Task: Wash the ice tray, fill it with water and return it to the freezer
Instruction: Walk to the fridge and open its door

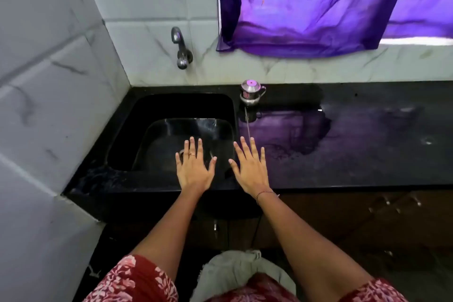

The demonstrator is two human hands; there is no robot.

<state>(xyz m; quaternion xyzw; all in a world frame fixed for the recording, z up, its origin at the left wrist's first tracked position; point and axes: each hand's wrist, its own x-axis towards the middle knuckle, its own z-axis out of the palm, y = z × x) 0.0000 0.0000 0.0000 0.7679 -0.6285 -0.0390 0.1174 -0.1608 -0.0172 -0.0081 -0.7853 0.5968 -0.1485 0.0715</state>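
Head view, left hand: the left hand [193, 168] sits at lower centre of the frame, palm down, fingers straight and spread, holding nothing (a ring shows on one finger).
Head view, right hand: the right hand [250, 170] is just beside it to the right, equally flat and splayed, also holding nothing; a thin bracelet circles the wrist.
Why held so: both hands hover over the near edge of the sink [122, 135]; I judge this a ready pose with no work begun. Whether they touch the rim cannot be told.
Ice tray: not in view anywhere, and neither is the freezer, so the tray has yet to be fetched.
Tap: the wall tap [182, 49] is at upper centre-left, above the sink's far side; no water runs from it.
Surface: the black surface [380, 154] fills the right middle, with a wet patch reflecting purple.
Steel vessel: a small lidded steel vessel [252, 92] stands at the sink's far right corner, near where a tray might be rested.
Curtain: a purple curtain [306, 7] hangs at upper right, clear of the work.
In the way: nothing lies in the basin.
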